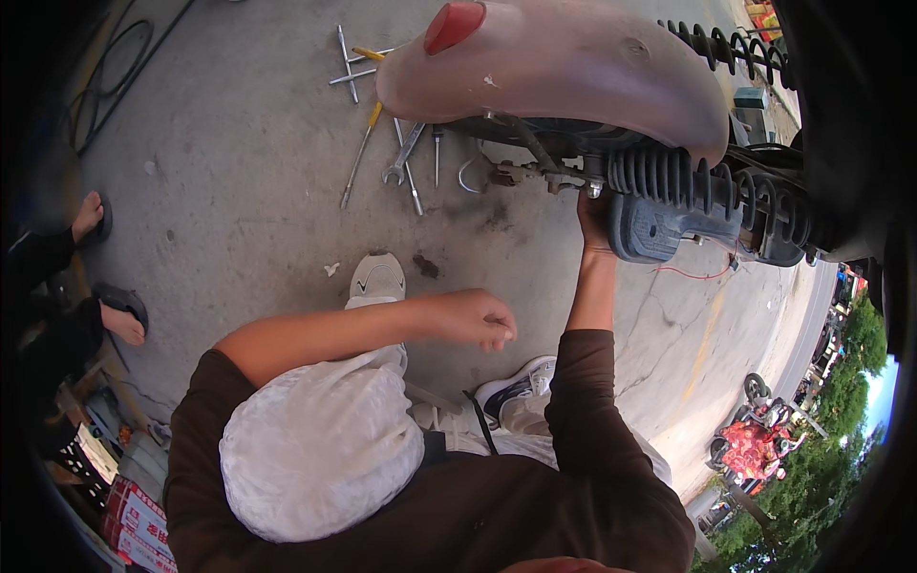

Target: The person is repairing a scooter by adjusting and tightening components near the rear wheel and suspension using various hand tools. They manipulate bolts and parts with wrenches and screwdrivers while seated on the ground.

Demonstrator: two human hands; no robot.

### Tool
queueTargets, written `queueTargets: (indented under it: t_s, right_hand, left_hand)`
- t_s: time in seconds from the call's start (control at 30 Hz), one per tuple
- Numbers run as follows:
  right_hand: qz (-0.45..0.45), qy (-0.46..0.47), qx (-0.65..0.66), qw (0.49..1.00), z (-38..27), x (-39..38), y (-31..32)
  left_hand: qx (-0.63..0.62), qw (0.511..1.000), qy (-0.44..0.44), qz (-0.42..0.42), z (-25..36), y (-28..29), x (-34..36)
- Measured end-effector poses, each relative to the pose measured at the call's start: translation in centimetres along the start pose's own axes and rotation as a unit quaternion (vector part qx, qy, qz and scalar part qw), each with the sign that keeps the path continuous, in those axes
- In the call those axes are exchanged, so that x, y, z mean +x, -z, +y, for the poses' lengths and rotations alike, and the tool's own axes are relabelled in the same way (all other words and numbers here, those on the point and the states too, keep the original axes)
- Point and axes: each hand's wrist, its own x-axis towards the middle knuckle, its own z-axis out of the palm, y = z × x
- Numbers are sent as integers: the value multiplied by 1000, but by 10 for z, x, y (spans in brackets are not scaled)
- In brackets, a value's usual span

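Right hand: reaches up under the bike's coil spring, beside a grey plastic part; fingers hidden behind the metal, so grip and opening cannot be told. Left hand: loosely half curled, apart from the bike, no tool seen; palm turned away, so a small item cannot be ruled out.

Head view (only one). Dusty mudguard and spring fill the upper right; the work sits at the spring's lower end.

Risks, judged:
- Pinched or scraped fingers if the spring end or bracket shifts; the hand is tucked among hard parts.
- Thin red wire hangs loose nearby; a sleeve or forearm could snag it.
- Spanner and screwdriver lie on the ground by the mudguard; a foot could roll on them.

Room: bare concrete left of the tools, with a bystander's foot at the far edge. Right hand is tight, boxed in by spring and plastic; left has open space around it.
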Motion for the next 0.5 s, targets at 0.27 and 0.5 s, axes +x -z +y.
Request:
queueTargets:
  t_s: [0.27, 0.5]
  right_hand:
    - [101, 2, -109, 989, -14, -4, -4]
    - [72, 25, -140, 987, -42, -2, -1]
  left_hand:
    - [18, 1000, -17, -4, 7, -7, 4]
    - [16, 999, -34, 8, 2, -3, -3]
